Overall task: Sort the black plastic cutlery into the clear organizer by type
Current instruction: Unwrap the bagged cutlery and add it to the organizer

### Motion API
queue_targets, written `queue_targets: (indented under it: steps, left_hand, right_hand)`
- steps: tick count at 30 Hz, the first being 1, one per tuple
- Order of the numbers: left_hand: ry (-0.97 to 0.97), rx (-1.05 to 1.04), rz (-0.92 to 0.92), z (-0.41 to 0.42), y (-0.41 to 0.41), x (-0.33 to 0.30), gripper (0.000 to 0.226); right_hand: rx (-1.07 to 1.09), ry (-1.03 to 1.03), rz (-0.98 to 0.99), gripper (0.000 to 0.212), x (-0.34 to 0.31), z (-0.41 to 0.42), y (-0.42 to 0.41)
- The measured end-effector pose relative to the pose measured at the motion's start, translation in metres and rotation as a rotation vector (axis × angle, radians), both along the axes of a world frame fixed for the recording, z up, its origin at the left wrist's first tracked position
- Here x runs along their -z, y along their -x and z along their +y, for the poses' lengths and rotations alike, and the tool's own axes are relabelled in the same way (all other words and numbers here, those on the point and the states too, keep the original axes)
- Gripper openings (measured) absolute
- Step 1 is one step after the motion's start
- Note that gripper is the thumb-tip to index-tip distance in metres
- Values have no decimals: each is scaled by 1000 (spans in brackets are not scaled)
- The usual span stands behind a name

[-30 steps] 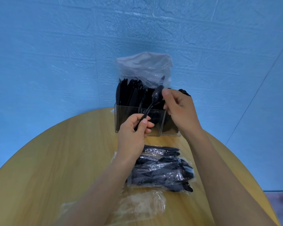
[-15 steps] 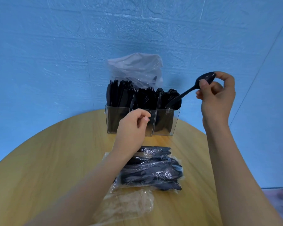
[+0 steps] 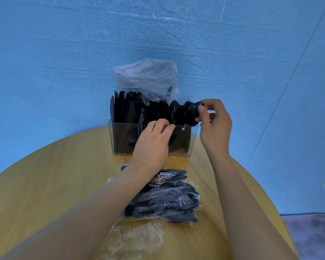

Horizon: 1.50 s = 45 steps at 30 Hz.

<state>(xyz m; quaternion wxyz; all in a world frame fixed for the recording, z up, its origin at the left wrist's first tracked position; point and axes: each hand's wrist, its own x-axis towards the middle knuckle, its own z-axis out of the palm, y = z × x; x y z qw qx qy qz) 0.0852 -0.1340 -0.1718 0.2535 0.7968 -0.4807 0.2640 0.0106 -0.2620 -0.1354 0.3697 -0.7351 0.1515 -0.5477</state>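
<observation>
One clear organizer [image 3: 120, 139] with three compartments stands on one counter [image 3: 54, 184], two hands [image 3: 152, 145] [image 3: 215, 126] are up, one spoon [image 3: 194, 109] is pinched, and two clear bags [image 3: 146, 77] [image 3: 163, 199] show; the cutlery is too crowded to count.

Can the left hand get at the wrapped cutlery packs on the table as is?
Probably yes. The left hand hovers empty by the clear organizer, and the wrapped packs lie right beneath its forearm with nothing on top. The right hand is busy with a spoon.
</observation>
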Motion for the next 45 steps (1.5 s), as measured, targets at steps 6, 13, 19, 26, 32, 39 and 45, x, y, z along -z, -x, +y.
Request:
queue_targets:
  steps: [6,13,19,26,32,39,45]
  left_hand:
    - [2,28,37,-2,-1,-4,43]
    - [-24,46,69,1,-1,-7,48]
    - [-96,81,80,19,2,-12,51]
    - [-83,65,154,65,22,-13,40]
    - [-44,57,235,117,46,-2,28]
    - [-25,-34,353,159,57,27,27]
    - [22,-46,448,161,54,39,27]
  right_hand:
    - [155,158,121,19,17,2,-9]
    - [411,513,288,24,27,8,-13]
    - [242,282,366,29,11,20,3]
    - [27,211,494,15,4,62,40]
    - [-95,271,645,13,17,106,63]
    - [-115,390,883,41,37,128,74]
    - [-85,465,985,46,46,131,78]
